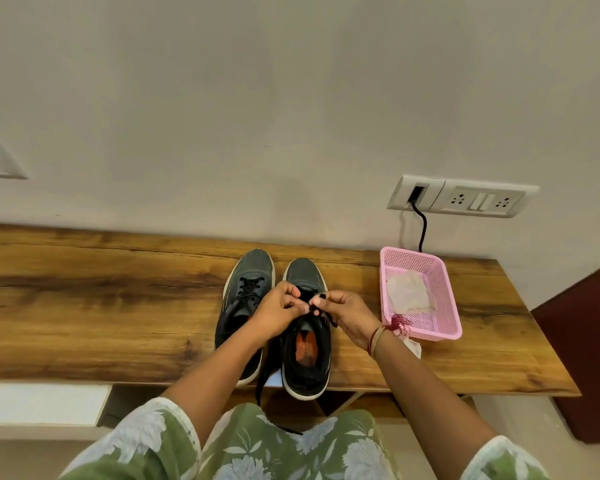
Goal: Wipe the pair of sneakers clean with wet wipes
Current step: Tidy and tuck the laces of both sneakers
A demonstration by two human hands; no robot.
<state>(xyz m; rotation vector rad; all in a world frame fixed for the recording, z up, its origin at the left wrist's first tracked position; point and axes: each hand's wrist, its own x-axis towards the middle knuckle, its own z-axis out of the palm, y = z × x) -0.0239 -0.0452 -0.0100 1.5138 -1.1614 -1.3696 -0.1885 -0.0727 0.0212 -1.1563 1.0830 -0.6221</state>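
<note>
The left grip [278, 310] and right grip [347, 311] each pinched the black lace [331, 320] over the right shoe [303, 273] on the table [101, 289].

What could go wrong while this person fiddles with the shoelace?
The left hand and right hand pinch the black lace of the dark grey sneaker with the orange insole, whose heel seems to overhang the wooden table; a tug might tip it off. The right wrist could nudge the pink plastic basket nearby.
</note>
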